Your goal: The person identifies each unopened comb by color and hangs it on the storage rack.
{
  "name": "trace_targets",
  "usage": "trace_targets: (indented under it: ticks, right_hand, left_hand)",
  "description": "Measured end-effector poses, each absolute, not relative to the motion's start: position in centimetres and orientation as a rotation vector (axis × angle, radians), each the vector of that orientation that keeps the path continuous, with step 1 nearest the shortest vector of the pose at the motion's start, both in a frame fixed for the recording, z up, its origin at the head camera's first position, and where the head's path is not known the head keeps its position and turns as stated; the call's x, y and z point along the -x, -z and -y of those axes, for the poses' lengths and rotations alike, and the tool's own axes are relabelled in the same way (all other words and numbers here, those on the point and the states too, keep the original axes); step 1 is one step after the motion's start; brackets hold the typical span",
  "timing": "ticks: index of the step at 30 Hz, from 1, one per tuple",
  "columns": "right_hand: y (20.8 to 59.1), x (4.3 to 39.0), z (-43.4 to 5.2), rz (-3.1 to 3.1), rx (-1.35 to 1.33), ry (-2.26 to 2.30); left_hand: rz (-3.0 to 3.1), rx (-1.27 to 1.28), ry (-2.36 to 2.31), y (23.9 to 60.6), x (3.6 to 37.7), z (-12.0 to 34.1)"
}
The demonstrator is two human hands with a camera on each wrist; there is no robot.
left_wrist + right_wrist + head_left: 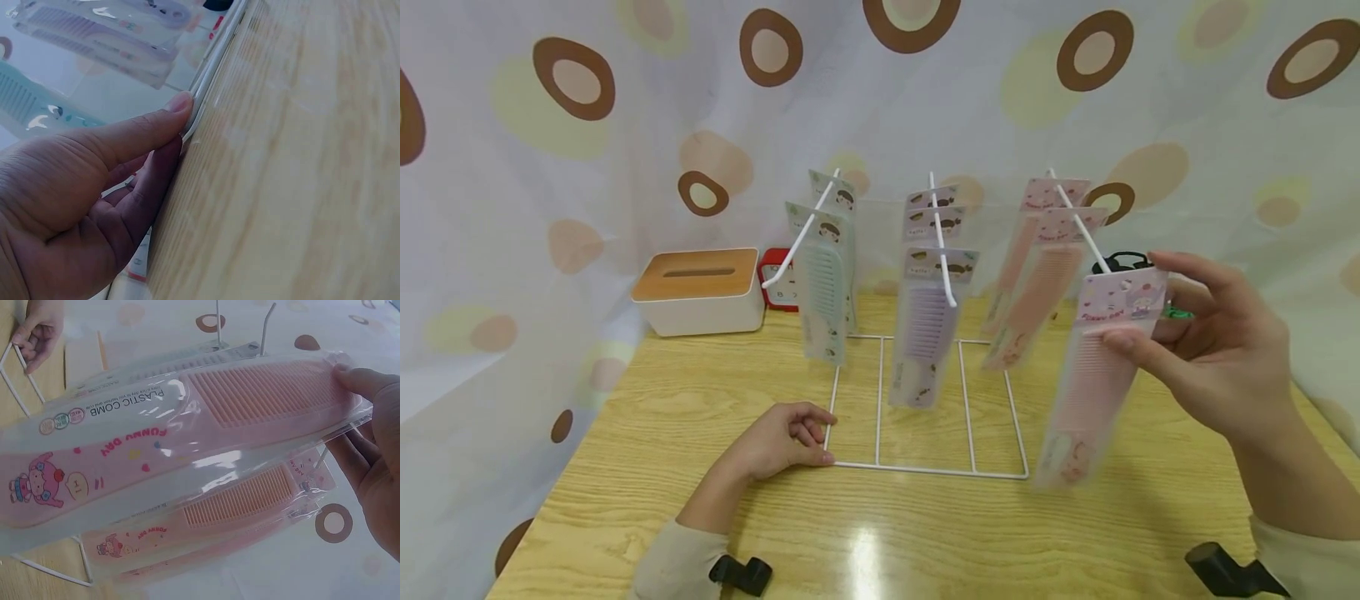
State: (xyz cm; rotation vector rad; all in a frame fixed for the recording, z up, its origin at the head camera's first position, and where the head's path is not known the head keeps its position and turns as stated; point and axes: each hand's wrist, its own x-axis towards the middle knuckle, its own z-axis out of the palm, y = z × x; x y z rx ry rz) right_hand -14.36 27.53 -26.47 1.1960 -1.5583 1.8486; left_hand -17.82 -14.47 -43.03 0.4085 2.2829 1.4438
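Right hand [1217, 350] pinches a packaged pink comb [1093, 392] by the wire rack [925, 400]; left hand [782, 437], fingers curled, seemingly grips its base.

The pink comb packet [187, 444] held in the right wrist view reads "PLASTIC COMB" and "FUNNY DAY" — the packet behind it [206, 519] repeats "FUNNY DAY", faintly.

A tissue box [698, 289] and red clock [777, 280] sit by the curtain [550, 167].
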Motion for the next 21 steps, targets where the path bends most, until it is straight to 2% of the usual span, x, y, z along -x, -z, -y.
trace_targets:
  ticks: [7,12,21]
  right_hand:
    - [27.1,15.3,-27.9,1.685,-1.092,-1.850]
    - [27.5,16.9,-28.0,1.881,-0.968,-1.695]
    - [27.9,19.2,-28.5,1.916,-1.085,-1.764]
  left_hand:
    - [-2.294,-0.405,-1.446,43.0,17.9,14.7]
    - [-2.302,-0.400,-1.446,43.2,17.8,14.8]
    - [-2.320,-0.398,-1.423,43.3,18.2,14.5]
